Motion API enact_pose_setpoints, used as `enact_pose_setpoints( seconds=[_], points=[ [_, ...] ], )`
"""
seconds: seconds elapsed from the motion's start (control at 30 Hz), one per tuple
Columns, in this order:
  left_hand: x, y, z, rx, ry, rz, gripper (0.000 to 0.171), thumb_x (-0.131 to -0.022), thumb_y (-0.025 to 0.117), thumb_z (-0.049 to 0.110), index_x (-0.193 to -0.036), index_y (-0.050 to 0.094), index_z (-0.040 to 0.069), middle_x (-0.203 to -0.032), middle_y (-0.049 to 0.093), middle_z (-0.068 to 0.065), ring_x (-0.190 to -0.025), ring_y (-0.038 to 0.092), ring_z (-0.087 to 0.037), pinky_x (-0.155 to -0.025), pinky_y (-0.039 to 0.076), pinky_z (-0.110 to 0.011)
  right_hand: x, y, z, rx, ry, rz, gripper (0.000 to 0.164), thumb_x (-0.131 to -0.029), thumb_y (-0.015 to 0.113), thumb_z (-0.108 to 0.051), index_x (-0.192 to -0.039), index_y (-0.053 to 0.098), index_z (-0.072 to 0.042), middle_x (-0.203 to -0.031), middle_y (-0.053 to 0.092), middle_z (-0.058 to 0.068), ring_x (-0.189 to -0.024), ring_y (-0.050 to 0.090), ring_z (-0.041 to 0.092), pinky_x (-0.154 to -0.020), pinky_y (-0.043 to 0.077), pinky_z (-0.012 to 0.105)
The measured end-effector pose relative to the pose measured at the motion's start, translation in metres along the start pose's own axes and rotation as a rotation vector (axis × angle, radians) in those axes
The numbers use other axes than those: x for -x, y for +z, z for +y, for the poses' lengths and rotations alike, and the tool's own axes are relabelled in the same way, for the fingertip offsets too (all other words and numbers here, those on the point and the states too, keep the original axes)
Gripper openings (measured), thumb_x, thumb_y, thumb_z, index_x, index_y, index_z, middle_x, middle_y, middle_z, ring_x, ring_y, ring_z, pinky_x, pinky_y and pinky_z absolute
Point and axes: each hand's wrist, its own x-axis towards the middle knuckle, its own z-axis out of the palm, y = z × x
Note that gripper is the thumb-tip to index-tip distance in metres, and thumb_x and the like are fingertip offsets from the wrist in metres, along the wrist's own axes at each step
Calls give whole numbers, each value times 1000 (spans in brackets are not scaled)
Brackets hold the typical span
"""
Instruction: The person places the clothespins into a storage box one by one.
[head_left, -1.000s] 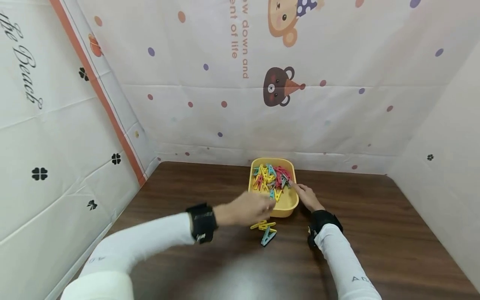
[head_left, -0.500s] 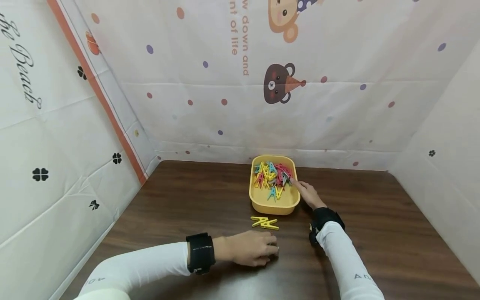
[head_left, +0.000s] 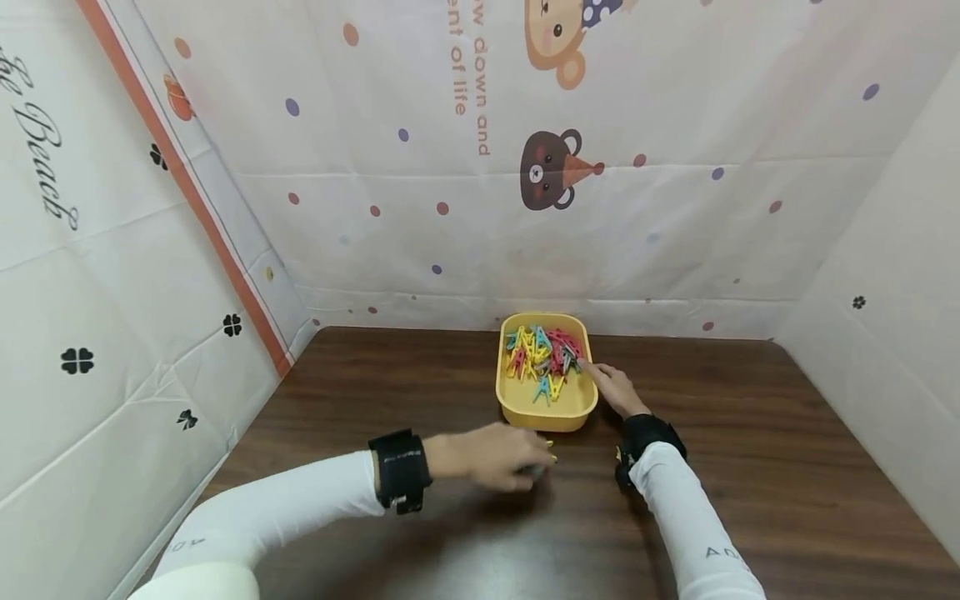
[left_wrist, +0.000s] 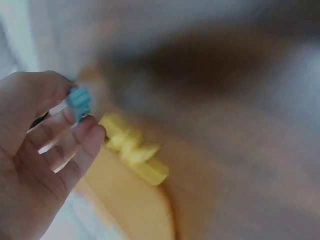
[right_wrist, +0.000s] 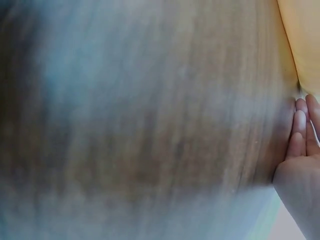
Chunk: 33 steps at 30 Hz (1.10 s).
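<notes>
My left hand [head_left: 498,457] is over the table just in front of the yellow plastic basket [head_left: 517,402]. Between its thumb and fingers it pinches a light blue clothespin [left_wrist: 80,102], seen in the left wrist view. Two yellow clothespins [left_wrist: 132,147] lie on the table between that hand and the basket; the left hand mostly covers them in the head view. My right hand [head_left: 615,390] rests against the basket's right side, fingers fairly straight and touching the rim. Inside the basket is a pile of yellow, red, blue and grey clothespins [head_left: 538,354].
The brown wooden table [head_left: 390,375] reaches back to a white printed cloth wall [head_left: 360,250]. Further cloth walls stand at its left and right. Close behind the basket is the back wall.
My left hand came down from the basket's front to the blue clothespin on the table, took hold of it, and has moved back toward the basket. The right hand stays in place.
</notes>
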Motion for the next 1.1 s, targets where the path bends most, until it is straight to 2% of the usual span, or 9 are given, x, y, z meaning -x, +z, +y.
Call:
enact_pose_setpoints(
  seconds=[0.17, 0.23, 0.3, 0.43, 0.57, 0.7, 0.83, 1.0, 1.1],
  points=[
    [-50, -59, -50, 199, -103, 234, 29, -101, 60, 9, -129, 66, 4, -104, 72, -7, -80, 63, -12, -70, 47, -17, 1, -5, 0, -1, -17, 19, 92, -102, 34, -66, -158, 26, 8, -163, 25, 34, -151, 24, 50, -122, 23, 63],
    [-72, -78, -74, 250, -225, 312, 33, -102, 56, 8, -134, 62, 2, -108, 72, -13, -81, 66, -17, -70, 50, -22, 0, -7, 1, 4, -22, 28, 93, -102, 33, -66, -157, 27, 9, -162, 25, 34, -150, 24, 51, -122, 23, 63],
    [-91, -88, -97, 280, -406, 355, 36, -104, 53, 9, -138, 59, 2, -116, 71, -16, -86, 68, -20, -73, 52, -25, 0, -7, 1, 10, -15, 33, 94, -102, 33, -67, -157, 26, 9, -162, 24, 35, -150, 23, 51, -122, 23, 63],
    [-120, -77, -133, 238, -790, 350, 30, -103, 55, 11, -130, 64, 1, -124, 70, -16, -97, 69, -24, -75, 50, -30, -1, -5, 1, 9, -2, 36, 96, -101, 34, -68, -158, 25, 8, -163, 24, 34, -151, 24, 50, -122, 24, 62],
    [-145, -45, -153, 132, -998, 229, 21, -100, 61, 13, -116, 73, 5, -123, 71, -13, -102, 69, -25, -71, 46, -32, -2, 0, 2, 0, -26, 41, 92, -102, 36, -65, -156, 30, 8, -161, 28, 34, -150, 27, 50, -121, 26, 61],
    [-158, -25, -156, 72, -1063, 165, 23, -101, 59, 16, -117, 74, 9, -122, 72, -10, -100, 71, -22, -70, 55, -32, -1, 7, 1, -9, -40, 42, 87, -103, 37, -64, -155, 35, 6, -160, 32, 32, -149, 30, 49, -121, 27, 61],
    [-157, -30, -149, 45, -1062, 81, 19, -102, 57, 18, -99, 74, 10, -109, 73, -5, -81, 64, -15, -65, 51, -30, 0, 10, 0, -13, -45, 38, 87, -103, 37, -64, -154, 37, 6, -160, 33, 32, -149, 31, 48, -121, 27, 61],
    [-144, -48, -132, 42, -867, -17, 28, -101, 54, 14, -74, 51, 13, -79, 52, -2, -64, 41, -14, -57, 34, -26, -1, 5, 1, -13, -40, 34, 87, -103, 37, -64, -155, 34, 6, -160, 32, 33, -149, 30, 49, -121, 27, 61],
    [-129, -61, -109, 2, -719, 59, 18, -101, 57, 15, -83, 59, 13, -82, 53, -1, -67, 46, -13, -59, 35, -25, -3, 1, 2, -17, -39, 37, 87, -103, 37, -63, -156, 33, 5, -161, 31, 32, -149, 30, 48, -121, 27, 61]
  ],
)
